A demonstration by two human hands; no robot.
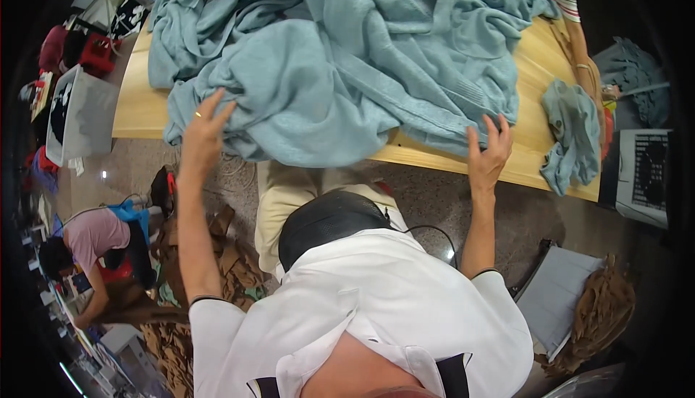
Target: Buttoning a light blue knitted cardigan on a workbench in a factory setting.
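Two arms point(200, 242) reach forward, wide apart; the left hand point(203, 134) and right hand point(488, 155) touch the blue-grey knitwear point(289, 90), fingers extended, though I can't tell whether either grips.

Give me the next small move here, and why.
I'd probably close the right hand on the blue cloth beside it: that hand looks open at the cloth's edge, with no clear pinch, while the left hand is at its left side.

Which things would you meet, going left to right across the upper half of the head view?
Pale bin → left hand → right hand → separate blue-green garment → white box with a black panel.
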